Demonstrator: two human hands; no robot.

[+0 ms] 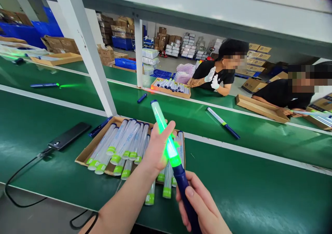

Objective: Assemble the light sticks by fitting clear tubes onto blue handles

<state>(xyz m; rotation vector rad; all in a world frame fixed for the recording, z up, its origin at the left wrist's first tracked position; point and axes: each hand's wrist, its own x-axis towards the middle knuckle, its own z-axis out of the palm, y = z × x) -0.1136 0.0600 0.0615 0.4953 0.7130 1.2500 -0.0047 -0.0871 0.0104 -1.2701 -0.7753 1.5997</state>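
A light stick [171,149] with a glowing green tube and a dark blue handle slants across the middle of the view. My right hand [198,201] is wrapped round its handle, thumb on top. Around the lit tube is my left hand [157,144], its thumb and fingers closed on it; some fingertips are hidden behind the tube. Below and behind my left arm, a cardboard tray [86,153] holds several clear tubes [131,137] with lime-green bands. Some of these tubes stick out over the tray's near edge.
A black power bank [69,136] with a cable lies left of the tray. On the green conveyor belt rest a light stick [223,122] and a lit one [44,85]. A white post [84,47] rises beside the tray. Two co-workers sit across the belt by trays.
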